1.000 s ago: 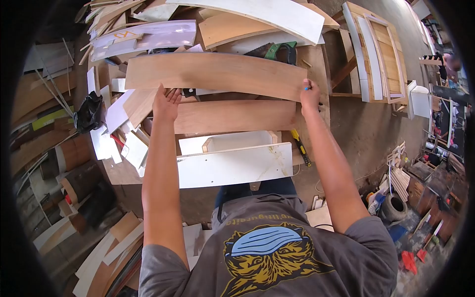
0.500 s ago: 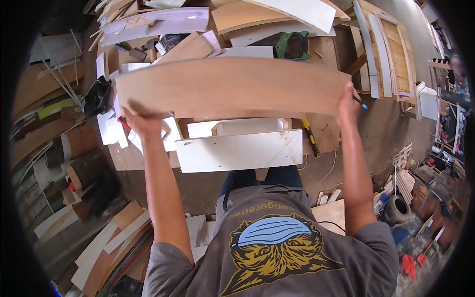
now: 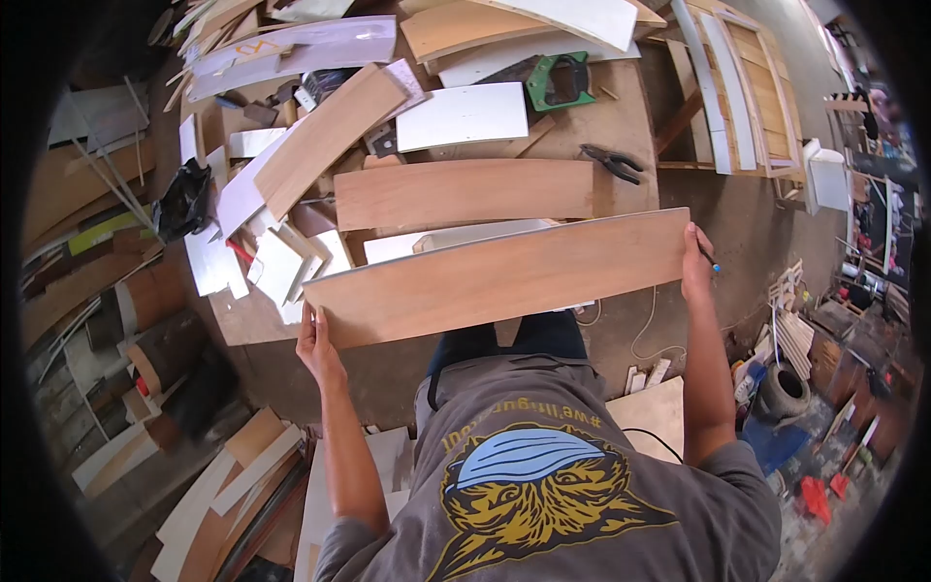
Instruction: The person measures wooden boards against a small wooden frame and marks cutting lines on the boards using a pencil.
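A long brown wooden board (image 3: 504, 276) is held level across my body, its right end a little farther from me. My left hand (image 3: 322, 351) grips its left end. At the other end my right hand (image 3: 695, 267) is closed on the board, with a thin dark pen (image 3: 709, 256) with a blue tip sticking out beside the fingers. Just beyond lies a second brown board (image 3: 465, 191) on the worktable. The held board hides most of a white panel piece (image 3: 485, 235) beneath it.
Black-handled pliers (image 3: 612, 164) and a green-handled saw (image 3: 561, 81) lie on the worktable (image 3: 621, 116). Another brown board (image 3: 330, 141) rests slantwise on white offcuts. A black plastic bag (image 3: 181, 199) sits at the left edge. Wooden frames (image 3: 752, 92) stand at the right.
Both hands have brought the board down toward my body, and its left end now sits lower. The second brown board and the pliers have come into view; the yellow-and-black tool is now hidden.
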Available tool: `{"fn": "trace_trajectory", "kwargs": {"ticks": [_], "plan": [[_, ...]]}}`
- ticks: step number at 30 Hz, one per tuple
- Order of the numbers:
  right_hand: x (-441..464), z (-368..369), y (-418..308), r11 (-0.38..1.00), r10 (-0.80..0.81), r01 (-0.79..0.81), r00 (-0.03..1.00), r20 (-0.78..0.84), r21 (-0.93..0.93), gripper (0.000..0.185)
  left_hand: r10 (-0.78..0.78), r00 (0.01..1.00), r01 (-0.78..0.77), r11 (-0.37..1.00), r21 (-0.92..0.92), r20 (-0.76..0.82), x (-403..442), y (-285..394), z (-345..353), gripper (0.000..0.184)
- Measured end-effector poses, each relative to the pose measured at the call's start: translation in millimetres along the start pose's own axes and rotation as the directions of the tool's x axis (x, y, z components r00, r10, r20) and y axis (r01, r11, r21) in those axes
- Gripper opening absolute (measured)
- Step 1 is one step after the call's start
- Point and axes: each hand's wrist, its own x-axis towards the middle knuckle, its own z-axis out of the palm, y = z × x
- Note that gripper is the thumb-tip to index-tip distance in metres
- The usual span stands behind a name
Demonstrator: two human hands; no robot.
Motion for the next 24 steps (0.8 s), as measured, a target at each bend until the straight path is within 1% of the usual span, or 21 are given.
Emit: {"fn": "trace_trajectory", "kwargs": {"ticks": [1,2,5,6,8,9,10,11,12,13,15,16,17,18,19,20,21,22,23,24], "plan": [[-6.2,1.3,-8.8,1.000,-0.018,0.018,1.000,0.001,-0.019,0.043,0.006,1.000,-0.005,1.000,-0.010,0.015,-1.9,0.8,2.0,0.051],[-13.6,0.2,-19.3,0.989,-0.146,0.147,0.989,0.027,-0.026,0.037,-0.002,0.999,0.001,1.000,0.025,0.040,-3.5,3.7,2.1,0.050],[-33.0,0.0,-40.8,0.968,-0.182,0.193,0.980,-0.082,0.158,0.030,-0.014,0.997,0.016,1.000,-0.019,0.076,1.2,1.4,-5.4,0.052],[-34.7,-8.4,-34.7,0.966,-0.192,0.199,0.980,-0.053,0.165,0.031,-0.044,0.996,0.050,0.996,-0.078,0.075,2.1,3.0,-7.5,0.051],[-36.0,-36.2,-14.2,0.961,-0.213,0.208,0.977,0.010,0.181,0.034,-0.058,0.986,0.077,0.989,-0.124,0.155,2.2,21.6,-18.7,0.049],[-39.9,-53.1,-11.0,0.934,-0.261,0.246,0.965,0.027,0.259,0.036,-0.064,0.979,0.093,0.985,-0.143,0.195,2.5,32.9,-25.5,0.049],[-46.6,-70.8,-13.0,0.901,-0.308,0.278,0.951,0.040,0.334,0.039,-0.087,0.980,0.136,0.948,-0.289,0.177,3.2,42.0,-31.4,0.059],[-55.0,-84.2,-13.6,0.860,-0.354,0.305,0.934,0.049,0.409,0.042,0.016,0.919,0.187,0.861,-0.472,0.394,6.0,47.6,-49.5,0.083],[-63.6,-90.9,-15.9,0.843,-0.365,0.349,0.930,-0.042,0.410,0.056,0.092,0.865,0.185,0.855,-0.484,0.493,7.6,59.7,-56.7,0.090],[-70.8,-93.0,-24.4,0.810,-0.327,0.320,0.942,-0.074,0.492,0.057,0.169,0.795,0.183,0.848,-0.497,0.582,8.5,68.2,-59.2,0.098],[-90.6,-91.0,-44.4,0.720,-0.237,0.261,0.963,-0.126,0.643,0.059,0.186,0.831,0.102,0.875,-0.473,0.524,3.0,68.0,-55.6,0.101],[-94.1,-75.6,-63.7,0.738,-0.094,0.270,0.949,-0.301,0.619,0.062,0.198,0.848,0.061,0.886,-0.460,0.493,0.5,68.2,-54.0,0.102],[-94.3,-79.3,-67.2,0.798,-0.022,0.193,0.956,-0.293,0.571,0.063,0.222,0.868,-0.101,0.955,-0.279,0.445,3.5,59.1,-57.0,0.099],[-95.4,-80.6,-74.4,0.846,0.052,0.113,0.956,-0.290,0.521,0.064,0.259,0.879,-0.250,0.965,-0.076,0.401,4.8,58.2,-50.4,0.095],[-97.1,-81.7,-82.4,0.883,0.127,0.026,0.948,-0.292,0.469,0.066,0.304,0.881,-0.374,0.917,0.139,0.362,5.8,59.1,-45.4,0.092],[-92.0,-71.2,-88.8,0.913,0.209,-0.024,0.884,-0.417,0.406,0.068,0.208,0.928,-0.298,0.913,0.280,0.309,-1.9,61.8,-45.7,0.074],[-85.7,-70.1,-88.9,0.937,0.212,-0.063,0.886,-0.414,0.344,0.067,0.259,0.926,-0.367,0.785,0.500,0.274,-3.9,67.7,-35.0,0.069],[-80.8,-70.1,-84.6,0.954,0.218,-0.105,0.886,-0.410,0.280,0.067,0.313,0.916,-0.396,0.604,0.692,0.251,-3.0,71.4,-26.7,0.065],[-75.4,-71.0,-77.2,0.966,0.225,-0.148,0.885,-0.407,0.212,0.067,0.366,0.898,-0.383,0.383,0.841,0.243,-2.6,75.2,-17.1,0.062],[-63.5,-76.7,-50.8,0.995,0.100,-0.091,0.919,-0.382,0.041,0.064,0.343,0.899,-0.369,0.256,0.894,0.272,-3.6,81.4,-3.3,0.053]]}}
